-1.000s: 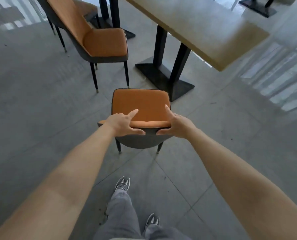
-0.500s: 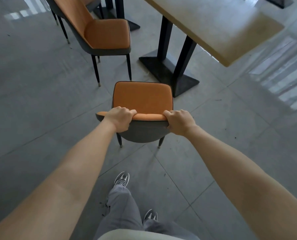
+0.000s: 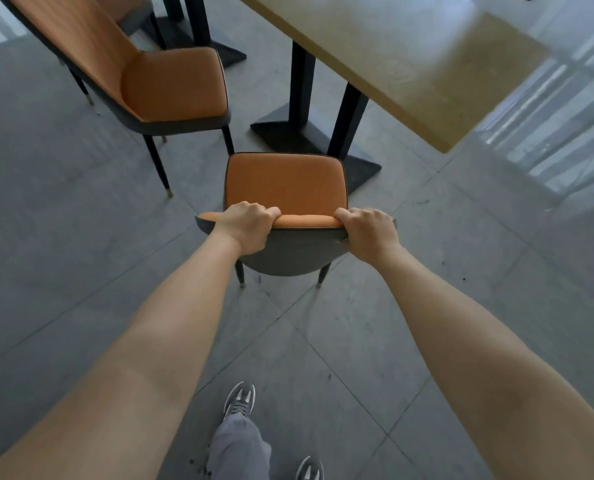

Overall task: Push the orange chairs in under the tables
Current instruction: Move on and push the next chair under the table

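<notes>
Both hands — left hand [image 3: 245, 225], right hand [image 3: 368, 230] — clamp the backrest top of the chair [image 3: 285, 183]. Seat points ahead at the table [image 3: 410, 60]; its front edge stands short of the tabletop, beside the base — straight push required.

Ahead: black pedestal base [image 3: 309, 136] under the counter [image 3: 410, 64] blocks the path.
Left: second chair [image 3: 171, 84] stands near.
Behind: bare floor [image 3: 340, 341].
</notes>
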`<move>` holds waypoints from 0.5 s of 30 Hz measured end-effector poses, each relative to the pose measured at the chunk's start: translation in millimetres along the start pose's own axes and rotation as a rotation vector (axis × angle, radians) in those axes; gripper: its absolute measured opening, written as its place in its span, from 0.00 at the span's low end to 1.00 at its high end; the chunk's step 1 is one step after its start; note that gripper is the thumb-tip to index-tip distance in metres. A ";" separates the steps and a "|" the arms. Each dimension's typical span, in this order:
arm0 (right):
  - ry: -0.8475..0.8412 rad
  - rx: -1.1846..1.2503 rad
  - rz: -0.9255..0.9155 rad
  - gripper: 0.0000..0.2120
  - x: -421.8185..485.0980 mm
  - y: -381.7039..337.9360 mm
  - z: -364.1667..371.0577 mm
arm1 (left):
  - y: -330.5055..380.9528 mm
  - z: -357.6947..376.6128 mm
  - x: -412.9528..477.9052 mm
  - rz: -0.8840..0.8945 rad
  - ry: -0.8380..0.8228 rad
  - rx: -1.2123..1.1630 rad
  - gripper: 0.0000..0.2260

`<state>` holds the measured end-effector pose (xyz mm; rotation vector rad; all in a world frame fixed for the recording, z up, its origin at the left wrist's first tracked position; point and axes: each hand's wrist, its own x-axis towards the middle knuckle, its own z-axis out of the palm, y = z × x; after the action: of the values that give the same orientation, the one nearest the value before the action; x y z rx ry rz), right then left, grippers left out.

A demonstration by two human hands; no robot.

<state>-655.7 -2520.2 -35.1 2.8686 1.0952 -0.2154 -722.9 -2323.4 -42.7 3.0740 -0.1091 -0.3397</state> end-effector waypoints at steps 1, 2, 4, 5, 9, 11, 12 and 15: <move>0.018 0.001 0.022 0.09 8.7 4.6 0.4 | -3.2 -1.6 11.3 0.009 0.006 -0.005 0.12; 0.043 0.000 0.043 0.09 16.9 9.0 1.2 | -6.3 -3.0 22.0 0.018 0.014 -0.006 0.12; 0.088 0.003 0.087 0.09 32.5 17.3 3.5 | -11.7 -5.9 41.7 0.036 0.031 -0.004 0.12; 0.102 0.007 0.110 0.09 39.3 20.8 4.7 | -13.8 -6.8 50.4 0.043 0.036 -0.003 0.12; 0.132 0.024 0.189 0.09 63.4 32.5 6.0 | -18.7 -12.3 77.2 0.055 0.048 -0.005 0.11; 0.132 0.033 0.210 0.09 71.7 35.9 5.2 | -21.6 -14.6 86.2 0.065 0.049 -0.001 0.11; 0.131 0.036 0.218 0.09 74.4 36.7 5.1 | -23.0 -15.3 89.3 0.070 0.052 0.006 0.10; 0.123 0.034 0.260 0.09 77.2 34.9 6.6 | -24.8 -15.3 91.3 0.064 0.071 0.015 0.10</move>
<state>-576.3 -2496.1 -53.1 3.0498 0.7278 -0.0446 -629.1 -2305.0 -48.9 3.0845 -0.2078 -0.2280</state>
